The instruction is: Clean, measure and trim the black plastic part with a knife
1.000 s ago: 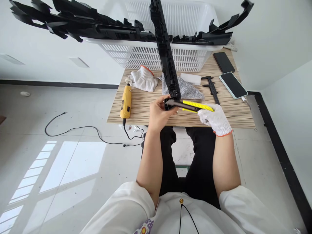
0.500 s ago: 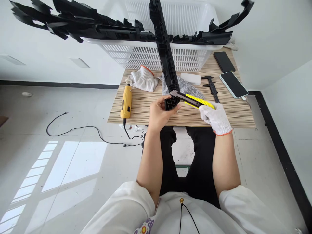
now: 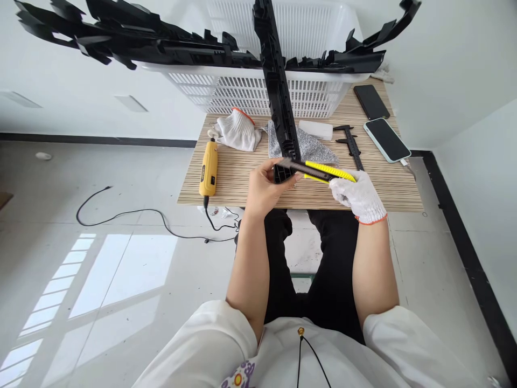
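Note:
A long black plastic trim piece (image 3: 279, 97) slants away from me over the table, its far part above the basket. My bare left hand (image 3: 264, 186) grips its near end between thumb and fingers. In a white knitted glove with an orange hem, my right hand (image 3: 357, 195) is closed around a yellow and black utility knife (image 3: 329, 171). The knife's blade is out and points left, lying across the trim piece near its end, just by my left fingers. Whether the edge touches the plastic I cannot tell.
A white plastic basket (image 3: 319, 94) carries more black trim pieces (image 3: 161, 51). On the wooden table (image 3: 242, 178) lie a yellow rotary tool (image 3: 208, 168), a white glove (image 3: 238, 132), a grey cloth (image 3: 317, 148), a white cylinder (image 3: 315, 130), calipers (image 3: 351, 145) and two phones (image 3: 386, 141).
The trim piece has shifted and tilted slightly to the right. The knife's blade end has dropped a little toward the near end of the piece and looks blurred.

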`<state>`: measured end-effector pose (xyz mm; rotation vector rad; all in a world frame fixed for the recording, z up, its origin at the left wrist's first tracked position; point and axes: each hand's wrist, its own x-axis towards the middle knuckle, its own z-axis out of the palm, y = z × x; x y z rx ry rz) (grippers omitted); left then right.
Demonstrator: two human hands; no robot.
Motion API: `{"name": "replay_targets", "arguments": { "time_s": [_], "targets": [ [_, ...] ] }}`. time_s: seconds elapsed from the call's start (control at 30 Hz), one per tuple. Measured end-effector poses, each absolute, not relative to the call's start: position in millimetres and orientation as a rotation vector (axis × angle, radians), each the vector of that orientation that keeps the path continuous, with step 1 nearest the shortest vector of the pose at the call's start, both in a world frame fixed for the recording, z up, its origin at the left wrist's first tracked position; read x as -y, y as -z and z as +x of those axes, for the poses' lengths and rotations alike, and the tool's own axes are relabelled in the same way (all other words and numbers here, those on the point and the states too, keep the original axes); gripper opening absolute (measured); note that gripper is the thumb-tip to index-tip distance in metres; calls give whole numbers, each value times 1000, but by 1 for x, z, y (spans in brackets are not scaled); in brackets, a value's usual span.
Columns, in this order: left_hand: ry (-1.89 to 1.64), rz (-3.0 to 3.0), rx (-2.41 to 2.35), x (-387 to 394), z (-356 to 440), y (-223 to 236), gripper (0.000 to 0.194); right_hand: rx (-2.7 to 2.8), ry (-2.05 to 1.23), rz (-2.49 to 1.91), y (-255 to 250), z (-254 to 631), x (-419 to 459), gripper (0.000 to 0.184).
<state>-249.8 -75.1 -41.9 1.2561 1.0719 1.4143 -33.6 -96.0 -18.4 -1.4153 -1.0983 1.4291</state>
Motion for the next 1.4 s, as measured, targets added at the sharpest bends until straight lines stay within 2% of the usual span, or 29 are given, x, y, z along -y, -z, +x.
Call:
{"name": "replay_targets", "arguments": {
  "time_s": [0.3, 0.6, 0.83, 1.03, 1.2, 1.4],
  "targets": [
    [-1439, 1280, -1072, 75, -250, 43, 37, 1131, -1465, -1394, 20, -34, 95, 15],
    [-1393, 1310, -1103, 77, -250, 41, 37, 1084, -1326, -1418, 20, -36, 95, 18],
    [-1407, 1329, -1109, 78, -251, 41, 31, 1083, -1342, -1416, 19, -34, 95, 17],
    [-1330, 1302, -1035, 80, -250, 42, 44, 1106, -1373, -1405, 20, -34, 95, 16],
    [-1236, 1312, -1033, 82, -252, 44, 46, 1084, -1325, -1407, 20, -34, 97, 17],
    [-1201, 1222, -1061, 84, -253, 37, 38, 1066, -1291, -1410, 18, -31, 97, 20]
  ]
}}
